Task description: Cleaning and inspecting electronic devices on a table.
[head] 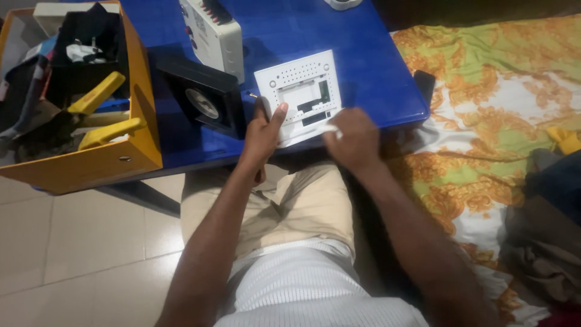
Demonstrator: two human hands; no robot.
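At the far left an orange toolbox (130,154) sits on the blue counter (369,66), crowded with yellow-handled tools (100,94) and dark clutter. Beside it lies a black square fan (203,103), and behind that a white box-shaped device (212,33) with a row of dark sockets.

The left hand (261,134) rests on the left edge of the white plastic panel (299,91), thumb up along its side, fingers partly curled against it. The panel lies flat at the counter's near edge, just above the person's lap, its ribbed, cut-out inner face up. It looks light, thin and stiff, probably smooth enough to slide, with small clips and posts that could snap; the outer edges seem the safest place to hold.

The right hand (354,139) is closed loosely at the panel's lower right corner, pinching something small and white (330,128); what it is I cannot tell.

Further right, a dark flat object (425,85) sits at the counter's corner, then a bed with a floral orange sheet (484,121). The fan crowds the panel's left side.
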